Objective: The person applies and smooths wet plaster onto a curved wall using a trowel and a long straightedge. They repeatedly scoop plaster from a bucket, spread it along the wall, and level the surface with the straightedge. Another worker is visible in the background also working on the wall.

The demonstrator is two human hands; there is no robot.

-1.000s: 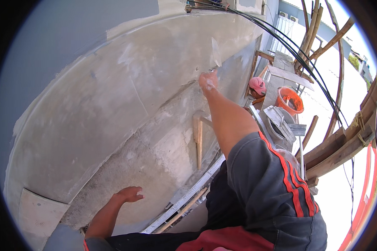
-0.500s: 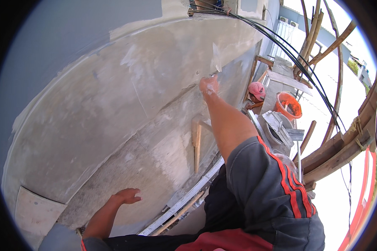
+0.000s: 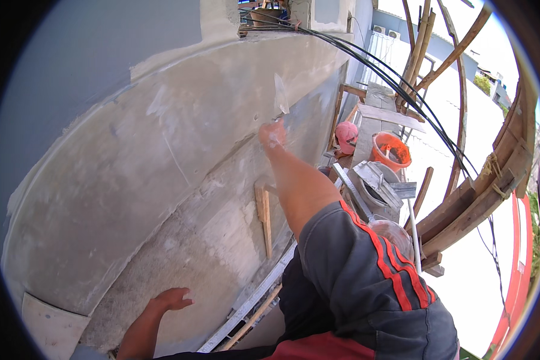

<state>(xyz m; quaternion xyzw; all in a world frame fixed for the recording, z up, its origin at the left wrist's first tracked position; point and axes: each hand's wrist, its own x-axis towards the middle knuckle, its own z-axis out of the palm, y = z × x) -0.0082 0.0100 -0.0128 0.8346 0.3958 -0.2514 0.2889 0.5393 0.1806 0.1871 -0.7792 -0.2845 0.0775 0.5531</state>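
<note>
My right arm reaches out to the plastered wall (image 3: 132, 138). At its end, my right hand (image 3: 273, 133) is closed round the handle of what looks like a trowel (image 3: 281, 94). The pale, narrow blade points up and away from the fist, close against the wall face. Most of the handle is hidden by my fingers. Low on the left, my left hand (image 3: 173, 298) is held before the rough lower band of the wall, its fingers loosely apart and holding nothing. Whether it touches the wall I cannot tell.
A person in a pink cap (image 3: 346, 137) is below at the right. Nearby stand an orange bucket (image 3: 392, 150) and a grey bucket (image 3: 375, 186) with tools across it. Black cables (image 3: 396, 81) cross the upper right. Wooden poles (image 3: 460, 114) and a wooden bracket (image 3: 263, 213) surround the work.
The whole view has shifted, so wall, arm and buckets sit further left and a little lower. Against the wall, my right hand and the trowel have barely moved.
</note>
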